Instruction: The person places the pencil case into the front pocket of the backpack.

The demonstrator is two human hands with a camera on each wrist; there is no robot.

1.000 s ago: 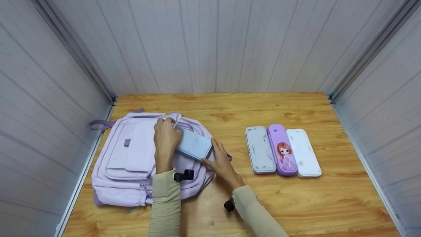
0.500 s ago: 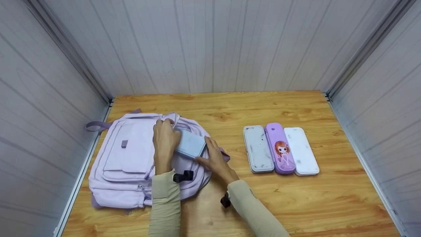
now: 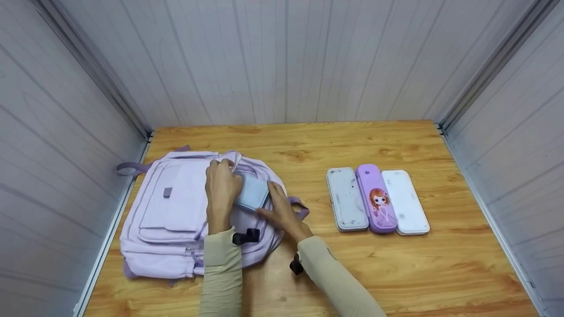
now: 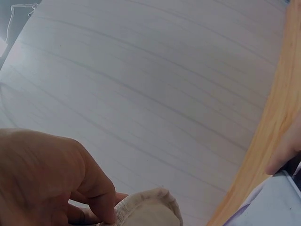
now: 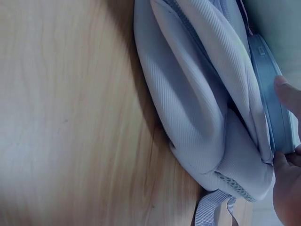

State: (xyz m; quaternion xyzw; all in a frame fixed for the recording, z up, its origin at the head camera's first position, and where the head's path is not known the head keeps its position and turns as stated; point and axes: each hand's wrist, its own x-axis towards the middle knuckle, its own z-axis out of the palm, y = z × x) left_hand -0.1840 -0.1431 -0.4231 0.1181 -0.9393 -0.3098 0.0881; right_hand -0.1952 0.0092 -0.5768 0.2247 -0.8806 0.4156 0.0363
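Left hand [image 3: 221, 191] grips the lilac backpack's [image 3: 174, 215] opening edge — right hand [image 3: 282, 212] pinches the blue pencil case [image 3: 252, 195] (partly inside), on the table [image 3: 396, 268].

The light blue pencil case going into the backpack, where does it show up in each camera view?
Head: light blue pencil case left of centre, between both hands, partly inside the backpack.
Left wrist: its pale blue corner at bottom right.
Right wrist: its edge along the right side, by the fingertips.
Shared landmark: the lilac backpack and the wooden table.

Three pencil cases [image 3: 377, 199] on table [image 3: 396, 273]
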